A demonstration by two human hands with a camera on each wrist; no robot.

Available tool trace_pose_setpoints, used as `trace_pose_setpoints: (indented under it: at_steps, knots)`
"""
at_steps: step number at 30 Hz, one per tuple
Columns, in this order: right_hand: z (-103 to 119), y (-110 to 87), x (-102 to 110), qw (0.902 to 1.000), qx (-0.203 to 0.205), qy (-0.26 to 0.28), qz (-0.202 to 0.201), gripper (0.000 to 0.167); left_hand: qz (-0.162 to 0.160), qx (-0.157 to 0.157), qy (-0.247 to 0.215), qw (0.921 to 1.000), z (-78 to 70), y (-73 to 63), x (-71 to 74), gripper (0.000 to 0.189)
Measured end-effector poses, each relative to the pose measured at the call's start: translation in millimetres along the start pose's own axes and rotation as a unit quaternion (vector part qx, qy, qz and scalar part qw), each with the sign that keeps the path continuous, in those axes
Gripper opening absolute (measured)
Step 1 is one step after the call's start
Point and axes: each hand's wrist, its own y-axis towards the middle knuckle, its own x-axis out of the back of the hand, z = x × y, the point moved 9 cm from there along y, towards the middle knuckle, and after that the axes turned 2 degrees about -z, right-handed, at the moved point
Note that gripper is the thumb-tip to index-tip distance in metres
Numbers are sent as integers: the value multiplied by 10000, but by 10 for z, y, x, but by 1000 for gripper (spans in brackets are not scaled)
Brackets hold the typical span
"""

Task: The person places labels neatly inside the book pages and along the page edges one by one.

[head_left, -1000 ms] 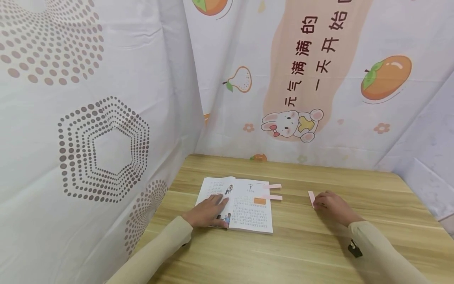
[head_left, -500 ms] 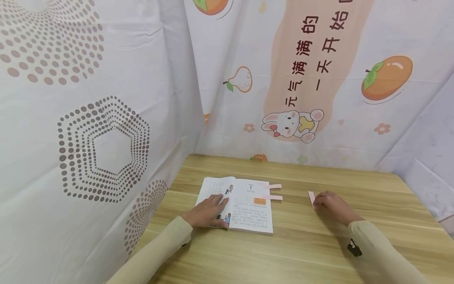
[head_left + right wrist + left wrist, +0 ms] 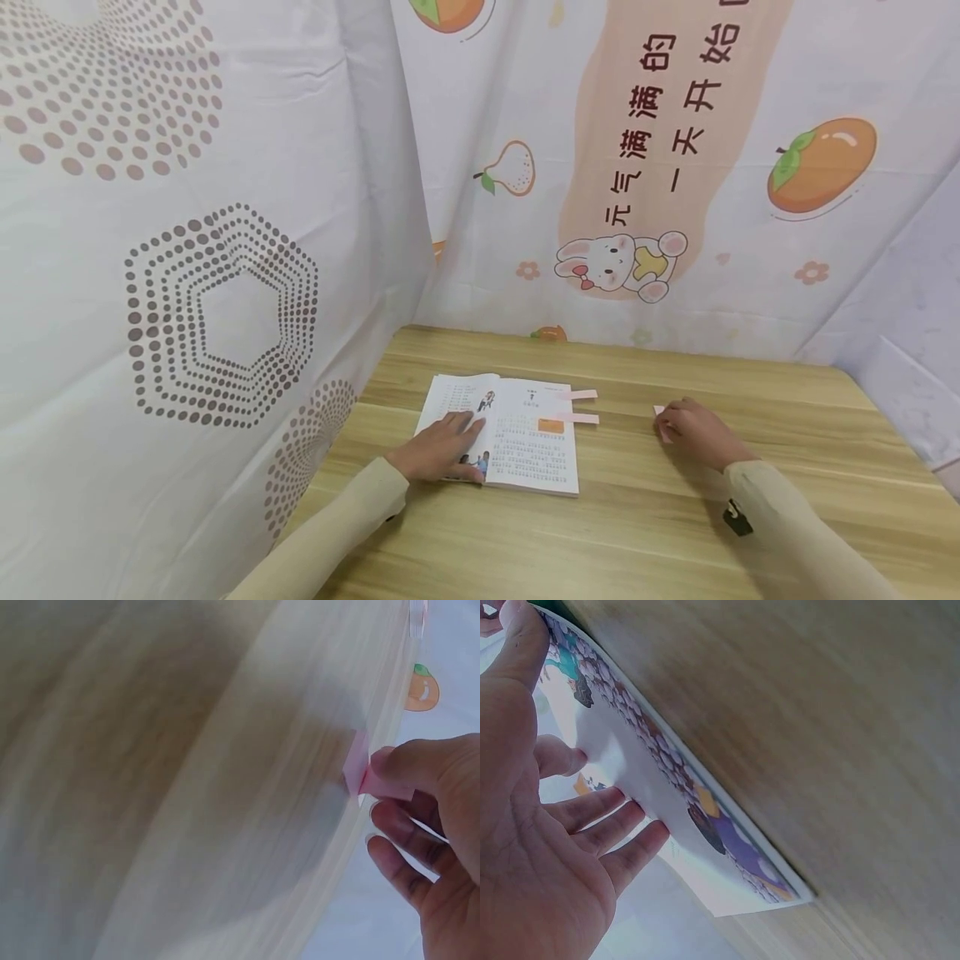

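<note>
An open book (image 3: 531,454) lies on the wooden table, with printed text and coloured pictures on its pages. My left hand (image 3: 437,447) rests on the left page, its fingers fairly straight and spread across the paper. Two pink sticky tabs (image 3: 583,418) stick out from the right page's outer edge. To the right of the book, my right hand (image 3: 701,435) pinches a pink sticky note strip (image 3: 391,787) between thumb and fingers. In the right wrist view, the strip's held end bends up, and another pink part (image 3: 356,759) stands at the table surface.
The wooden table (image 3: 600,542) runs back to a printed curtain (image 3: 487,275) with fruit, a rabbit and Chinese characters. A white dotted curtain (image 3: 352,208) hangs along the left side, and pale cloth (image 3: 907,333) hangs on the right.
My right hand has shifted slightly and lifted the near end of the pink sticky note strip, which now looks bent. The left hand and the book stay in place.
</note>
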Motion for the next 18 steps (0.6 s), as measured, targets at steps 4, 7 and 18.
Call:
trace_pose_setpoints:
  at_steps: [4,7,18]
  knots:
    - [-38,52,-40,9997,-184,-58,161,24,28,17,30,10000,4,3,-11,101]
    - [-83,72,-68,9992,-316,-118,224,21,31,23,48,10000,1,3,-2,101]
    - [-147,180,-128,9971,-595,-389,281,16,-50,-11,188,9998,-1,4,4,101]
